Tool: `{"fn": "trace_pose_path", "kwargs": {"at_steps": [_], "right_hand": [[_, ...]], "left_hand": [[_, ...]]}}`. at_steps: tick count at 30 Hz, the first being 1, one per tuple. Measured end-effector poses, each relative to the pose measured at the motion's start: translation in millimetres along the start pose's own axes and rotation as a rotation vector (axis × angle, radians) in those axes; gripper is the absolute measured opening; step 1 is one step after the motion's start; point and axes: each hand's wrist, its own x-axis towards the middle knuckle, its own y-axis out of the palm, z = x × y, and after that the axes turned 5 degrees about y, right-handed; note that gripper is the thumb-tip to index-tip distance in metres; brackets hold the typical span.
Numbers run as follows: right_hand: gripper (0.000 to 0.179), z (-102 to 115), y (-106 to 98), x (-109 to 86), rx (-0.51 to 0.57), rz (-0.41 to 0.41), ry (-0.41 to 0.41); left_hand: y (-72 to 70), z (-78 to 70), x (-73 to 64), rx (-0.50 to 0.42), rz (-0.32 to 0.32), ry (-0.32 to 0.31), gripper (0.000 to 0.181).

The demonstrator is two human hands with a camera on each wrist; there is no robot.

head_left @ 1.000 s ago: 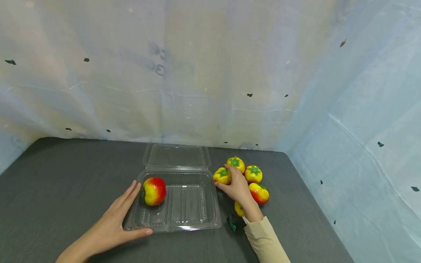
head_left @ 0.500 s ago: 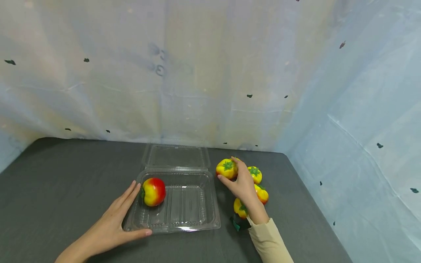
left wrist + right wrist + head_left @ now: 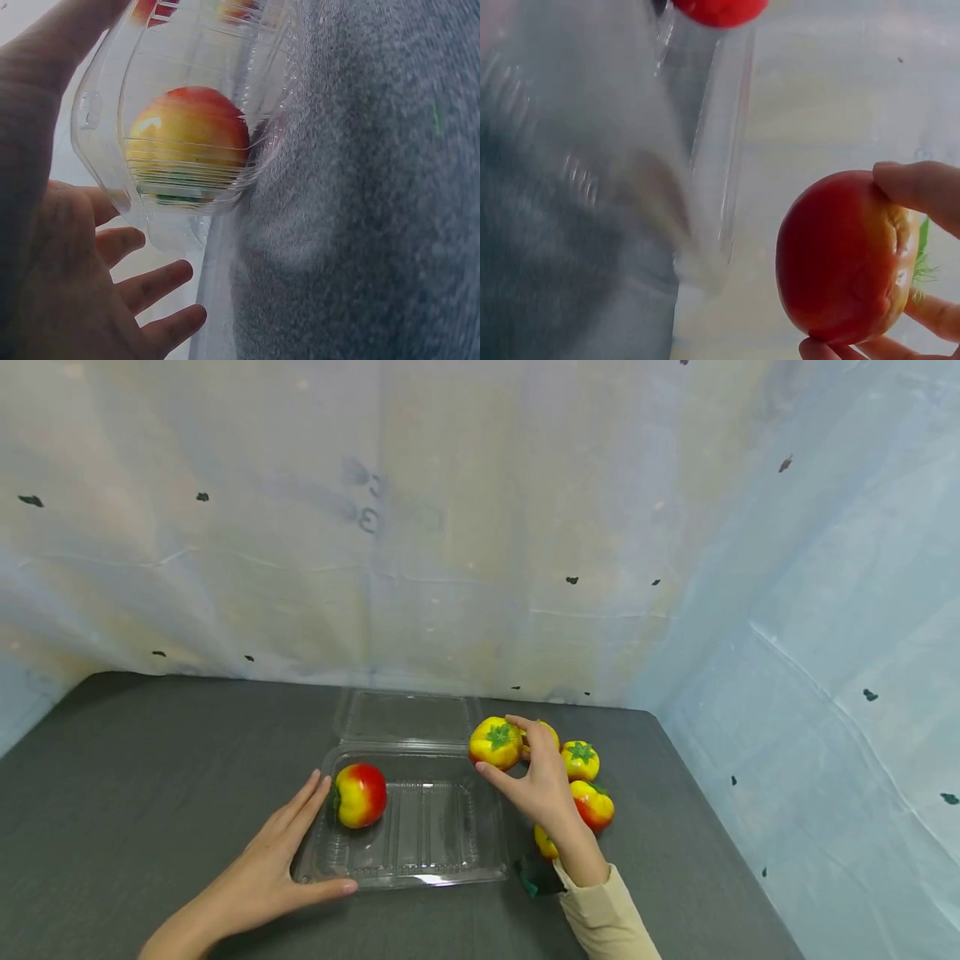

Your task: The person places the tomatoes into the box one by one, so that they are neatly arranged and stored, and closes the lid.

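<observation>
A clear plastic clamshell container lies with its lid folded back. One red-and-yellow fruit rests on its side in the left part of the base. My left hand spreads along the container's left edge and front corner, fingers extended. Above the container's back right corner, my right hand grips another red-and-yellow fruit with its green leafy top facing up in the head view. In the right wrist view, thumb and fingers clasp this fruit around its sides, its smooth red side visible.
More such fruits, among them one at the back and one lower down, cluster right of the container, partly hidden by my right hand and wrist. A small dark green object lies by the sleeve. Plastic sheeting closes off the dark table's back and right.
My right hand has raised a fruit from the cluster and carried it left toward the container's back right corner. The left hand keeps its place at the container's edge.
</observation>
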Motion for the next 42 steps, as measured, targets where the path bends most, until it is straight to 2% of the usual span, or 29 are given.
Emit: {"fn": "trace_pose_path", "kwargs": {"at_steps": [10, 14, 19, 28, 33, 42], "right_hand": [[0.067, 15, 10, -4.7, -0.019, 0.074, -0.063], [0.067, 22, 14, -1.1, -0.048, 0.142, -0.085], [0.068, 29, 19, 6.2, -0.086, 0.257, -0.149], [0.069, 33, 30, 17.2, -0.187, 0.453, -0.244], [0.064, 34, 36, 19.9, -0.225, 0.524, -0.253], [0.059, 39, 46, 22.9, -0.346, 0.613, -0.36]], "left_hand": [[0.6, -1.4, 4.3, -0.004, 0.022, -0.017, 0.119], [0.7, -1.4, 4.8, -0.005, 0.034, -0.033, 0.119], [0.4, -1.3, 5.9, 0.009, 0.037, -0.044, 0.12], [1.7, -3.2, 6.8, 0.009, 0.044, -0.056, 0.12], [1.8, -3.7, 6.3, 0.01, 0.051, -0.066, 0.12], [1.6, -3.6, 3.8, -0.004, 0.052, -0.063, 0.118]]}}
